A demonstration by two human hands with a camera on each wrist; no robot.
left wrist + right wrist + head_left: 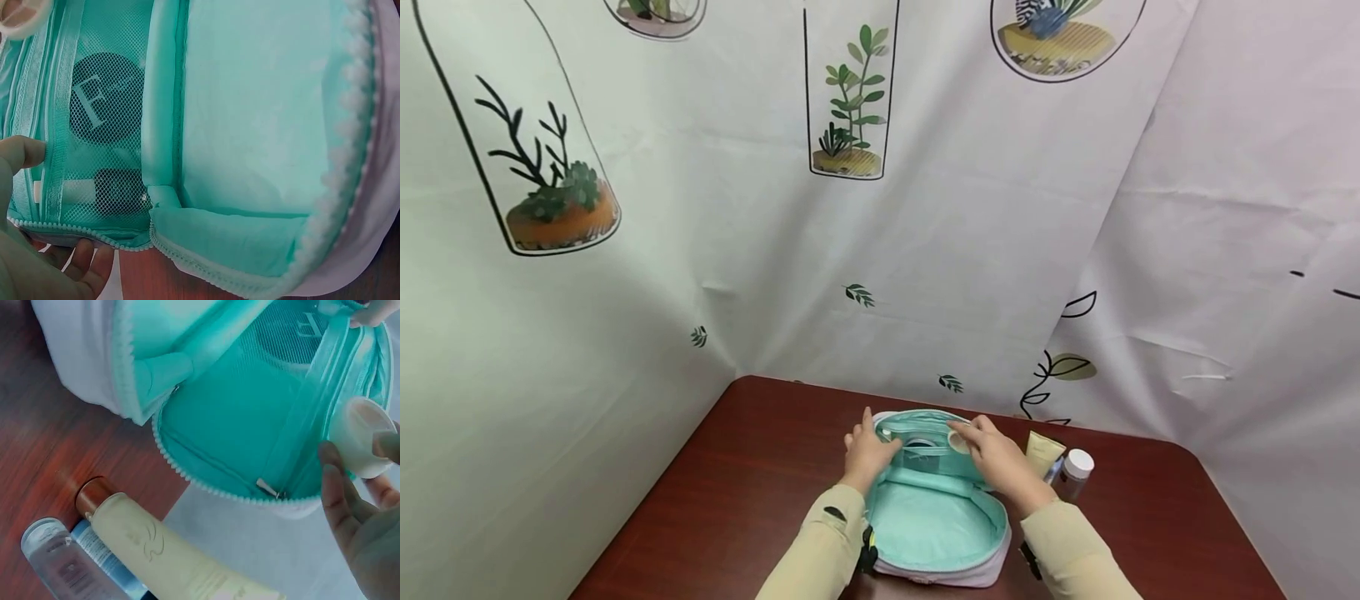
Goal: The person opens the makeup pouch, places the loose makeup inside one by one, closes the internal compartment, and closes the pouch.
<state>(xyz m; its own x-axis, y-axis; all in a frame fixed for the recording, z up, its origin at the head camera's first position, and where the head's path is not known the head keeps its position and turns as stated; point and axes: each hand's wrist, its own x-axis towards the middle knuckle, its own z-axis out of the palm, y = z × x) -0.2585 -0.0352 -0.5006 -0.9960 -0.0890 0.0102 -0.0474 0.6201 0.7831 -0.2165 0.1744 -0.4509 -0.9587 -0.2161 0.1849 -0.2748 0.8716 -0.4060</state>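
A turquoise-lined cosmetic bag (936, 527) lies unzipped on the table, its lid folded back. My left hand (865, 457) holds the lid's left edge, thumb on the mesh pocket (134, 37) and fingers beneath. Behind the mesh are a dark round case (107, 97) with a letter F and a small dark bottle (119, 190) with a pale top. Over the lid's right side, my right hand (1003, 462) pinches a small whitish round jar (355, 434) between thumb and fingers, beside the pocket's upper band. Whether the jar touches the fabric, I cannot tell.
Right of the bag, near my right forearm, are a cream-coloured tube (1042, 452), a clear bottle with a white cap (1078, 464) and a blue-labelled container (106, 556) between them. A patterned white cloth (925, 333) hangs behind the brown table (760, 483).
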